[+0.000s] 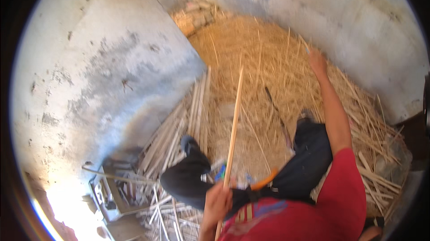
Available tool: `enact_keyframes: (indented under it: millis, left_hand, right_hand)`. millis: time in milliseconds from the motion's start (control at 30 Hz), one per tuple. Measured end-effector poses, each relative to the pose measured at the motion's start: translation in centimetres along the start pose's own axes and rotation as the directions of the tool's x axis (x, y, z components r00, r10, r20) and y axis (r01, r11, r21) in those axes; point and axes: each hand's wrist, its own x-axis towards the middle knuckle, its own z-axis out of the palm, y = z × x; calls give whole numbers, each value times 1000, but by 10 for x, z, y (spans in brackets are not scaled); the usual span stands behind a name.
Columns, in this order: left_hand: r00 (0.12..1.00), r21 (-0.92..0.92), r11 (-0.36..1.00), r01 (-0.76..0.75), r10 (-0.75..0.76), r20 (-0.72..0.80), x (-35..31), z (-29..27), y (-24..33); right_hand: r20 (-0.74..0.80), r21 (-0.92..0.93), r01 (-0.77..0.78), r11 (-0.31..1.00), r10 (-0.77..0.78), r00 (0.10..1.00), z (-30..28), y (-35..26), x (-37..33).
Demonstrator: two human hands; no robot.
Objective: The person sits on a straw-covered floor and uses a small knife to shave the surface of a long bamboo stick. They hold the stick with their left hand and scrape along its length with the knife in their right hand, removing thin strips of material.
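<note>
Grey plastered walls (103, 62) hem in a floor heaped with straw shavings (268, 62); split cane strips (188, 120) lie at nine o'clock from your knees. At seven o'clock sits an open metal box (109, 194), contents unclear. Your left hand (218, 203) has its fingers wrapped around a long cane stick (234, 124) pointing to twelve. Your right hand (316, 62) stretches to one o'clock, pinching a thin straw; I cannot tell its finger spread.
</note>
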Motion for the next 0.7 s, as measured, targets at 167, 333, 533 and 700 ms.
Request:
enact_keyframes:
  millis: [167,333,533,700]
  left_hand:
    - [997,-265,962,-66,75,22,46,14,18]
    - [985,-303,944,-128,157,72,79,23,44]
    - [976,-363,918,-163,203,73,91,25,57]
    - [981,-440,888,-133,182,71,87,24,57]
  right_hand:
    - [333,109,390,914,-404,852,-36,-146,-89]
    - [172,331,628,705,-699,694,-60,-187,-192]
    - [151,392,701,596,-793,590,-65,-196,-222]
    - [119,394,744,539,-833,540,-64,-200,-233]
